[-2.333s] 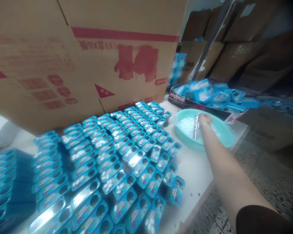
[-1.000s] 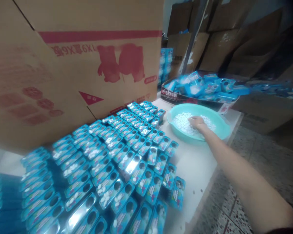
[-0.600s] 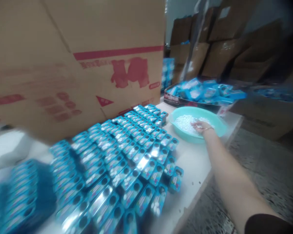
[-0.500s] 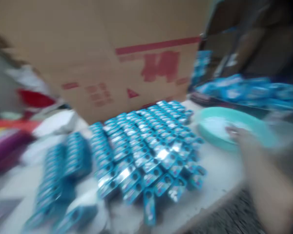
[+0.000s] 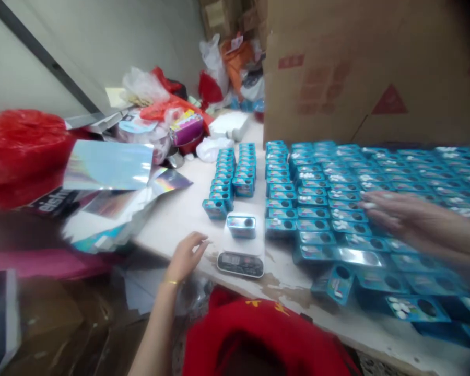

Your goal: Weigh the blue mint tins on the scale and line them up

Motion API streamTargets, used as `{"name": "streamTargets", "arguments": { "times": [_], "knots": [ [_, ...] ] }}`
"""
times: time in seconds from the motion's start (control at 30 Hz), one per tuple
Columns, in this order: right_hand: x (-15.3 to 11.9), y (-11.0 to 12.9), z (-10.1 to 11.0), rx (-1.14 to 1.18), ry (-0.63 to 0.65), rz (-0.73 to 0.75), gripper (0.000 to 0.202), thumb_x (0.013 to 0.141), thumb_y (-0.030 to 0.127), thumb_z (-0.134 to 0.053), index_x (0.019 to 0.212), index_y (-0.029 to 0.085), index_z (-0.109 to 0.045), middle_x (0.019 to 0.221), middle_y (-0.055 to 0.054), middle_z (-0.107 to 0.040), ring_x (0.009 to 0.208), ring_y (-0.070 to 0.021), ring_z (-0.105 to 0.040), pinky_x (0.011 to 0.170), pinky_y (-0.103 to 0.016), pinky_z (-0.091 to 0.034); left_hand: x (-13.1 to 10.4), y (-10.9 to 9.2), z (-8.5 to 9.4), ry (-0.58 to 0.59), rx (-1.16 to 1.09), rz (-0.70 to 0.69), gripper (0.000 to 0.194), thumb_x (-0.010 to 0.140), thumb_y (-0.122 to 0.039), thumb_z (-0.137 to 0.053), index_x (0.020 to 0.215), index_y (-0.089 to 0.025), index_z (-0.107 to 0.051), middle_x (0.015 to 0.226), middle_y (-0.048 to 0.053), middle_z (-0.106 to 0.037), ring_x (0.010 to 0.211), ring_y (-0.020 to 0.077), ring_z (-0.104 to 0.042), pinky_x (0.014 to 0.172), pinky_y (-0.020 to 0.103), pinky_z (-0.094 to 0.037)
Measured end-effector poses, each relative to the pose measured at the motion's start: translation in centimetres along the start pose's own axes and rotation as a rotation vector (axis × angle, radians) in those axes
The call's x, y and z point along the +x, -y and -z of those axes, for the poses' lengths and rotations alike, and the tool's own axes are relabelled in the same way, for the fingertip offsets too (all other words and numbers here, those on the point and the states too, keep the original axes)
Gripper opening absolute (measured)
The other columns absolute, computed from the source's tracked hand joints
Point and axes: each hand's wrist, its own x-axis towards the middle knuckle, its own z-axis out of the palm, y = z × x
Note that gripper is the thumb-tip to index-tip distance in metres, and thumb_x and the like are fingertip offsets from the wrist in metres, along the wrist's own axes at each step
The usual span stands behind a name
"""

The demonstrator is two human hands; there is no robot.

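while boxes (image 5: 343, 196) crowd the table (image 5: 168, 224), cardboard (brown) (image 5: 364, 68) stands behind.

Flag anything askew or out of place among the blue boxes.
One blue box, near the front edge of the table, is turned: its long side breaks from the crosswise rows of boxes. White pellets lie scattered on several box tops.

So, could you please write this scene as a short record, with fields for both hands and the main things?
Left hand: beside the scale, apart from it, fingers loosely curled
Right hand: over the blue boxes, blurred; seems to hold white tablets
Scale: on the table, bearing one box
Blue boxes: in rows; some have white tablets on top
Behind the rows: big carton
Far left: red bag
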Motion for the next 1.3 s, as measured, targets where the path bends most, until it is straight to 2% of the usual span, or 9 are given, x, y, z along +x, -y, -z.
{"name": "streamTargets", "arguments": {
  "times": [0.07, 0.2, 0.27, 0.33, 0.43, 0.63, 1.03, 1.2, 1.3],
  "knots": [
    [0.1, 1.1, -4.6, 0.1, -0.009, -0.145, 0.012, 0.073, 0.03, -0.071, 0.085, 0.03, -0.072, 0.112, -0.005, -0.063, 0.102, -0.0226, -0.06, 0.072, -0.025, -0.059, -1.0, 0.4, -0.1, -0.001, -0.041, 0.029, 0.022, 0.092, -0.033, -0.047, 0.095, -0.018, -0.064, 0.09, 0.007, -0.062, 0.083, 0.0167, -0.059, 0.079, 0.029, -0.048],
    [2.2, 1.9, -14.5, 0.153, 0.239, -0.209, 0.016, 0.069, 0.026, -0.074, 0.083, 0.02, -0.069, 0.095, -0.007, -0.065, 0.087, -0.0159, -0.062, 0.07, -0.022, -0.056, -2.6, 1.3, -0.8, -0.033, -0.125, 0.091, 0.022, 0.093, -0.033, -0.047, 0.096, -0.019, -0.063, 0.094, 0.007, -0.063, 0.089, 0.0178, -0.059, 0.082, 0.03, -0.047],
    [3.3, 1.6, -17.5, 0.076, 0.301, -0.167, 0.02, 0.066, 0.027, -0.075, 0.081, 0.017, -0.066, 0.083, -0.005, -0.064, 0.072, -0.0121, -0.06, 0.058, -0.021, -0.052, -3.1, 1.7, -1.5, -0.048, -0.155, 0.113, 0.021, 0.092, -0.033, -0.048, 0.093, -0.019, -0.063, 0.093, 0.007, -0.063, 0.09, 0.0183, -0.059, 0.083, 0.031, -0.047],
    [4.1, 1.0, -19.0, -0.02, 0.323, -0.122, 0.024, 0.065, 0.031, -0.073, 0.08, 0.016, -0.063, 0.068, -0.002, -0.061, 0.055, -0.0088, -0.052, 0.047, -0.02, -0.043, -3.5, 2.0, -2.3, -0.044, -0.181, 0.12, 0.02, 0.092, -0.033, -0.048, 0.092, -0.019, -0.063, 0.092, 0.006, -0.063, 0.09, 0.0185, -0.06, 0.083, 0.032, -0.048],
    [4.9, 0.1, -19.9, -0.149, 0.321, -0.091, 0.025, 0.064, 0.032, -0.071, 0.078, 0.015, -0.062, 0.053, 0.003, -0.054, 0.044, -0.006, -0.042, 0.042, -0.019, -0.034, -3.5, 2.3, -3.2, -0.021, -0.218, 0.107, 0.019, 0.092, -0.032, -0.048, 0.095, -0.02, -0.062, 0.095, 0.006, -0.063, 0.094, 0.0191, -0.059, 0.087, 0.034, -0.048],
    [5.4, -0.5, -20.7, -0.376, 0.296, -0.05, 0.019, 0.068, 0.027, -0.063, 0.083, 0.015, -0.064, 0.048, 0.005, -0.051, 0.041, -0.0064, -0.039, 0.04, -0.019, -0.028, -2.9, 3.2, -3.9, -0.016, -0.252, 0.099, 0.017, 0.092, -0.028, -0.048, 0.099, -0.02, -0.062, 0.102, 0.008, -0.063, 0.1, 0.0199, -0.058, 0.091, 0.036, -0.047],
    [5.5, -1.4, -20.1, -0.61, 0.311, 0.156, 0.016, 0.074, 0.018, -0.057, 0.087, 0.021, -0.067, 0.078, 0.0, -0.066, 0.055, -0.012, -0.056, 0.06, -0.027, -0.047, -2.7, 3.8, -4.7, -0.01, -0.245, 0.116, 0.019, 0.091, -0.03, -0.048, 0.097, -0.019, -0.062, 0.103, 0.008, -0.063, 0.103, 0.0215, -0.059, 0.094, 0.038, -0.047],
    [5.1, -0.7, -20.2, -0.6, 0.303, 0.143, 0.015, 0.074, 0.014, -0.059, 0.085, 0.02, -0.068, 0.082, -0.001, -0.067, 0.058, -0.0118, -0.057, 0.063, -0.028, -0.048, -2.5, 3.7, -4.8, -0.018, -0.239, 0.118, 0.019, 0.091, -0.03, -0.049, 0.096, -0.019, -0.064, 0.103, 0.008, -0.064, 0.104, 0.0225, -0.058, 0.096, 0.04, -0.046],
    [4.7, -0.4, -19.8, -0.382, 0.252, -0.006, 0.016, 0.075, 0.022, -0.064, 0.091, 0.02, -0.067, 0.07, 0.0, -0.062, 0.05, -0.0089, -0.05, 0.051, -0.024, -0.043, -2.5, 3.6, -4.8, -0.009, -0.247, 0.133, 0.019, 0.091, -0.03, -0.048, 0.096, -0.019, -0.064, 0.104, 0.009, -0.064, 0.104, 0.0221, -0.058, 0.095, 0.039, -0.047]
  ]
}}
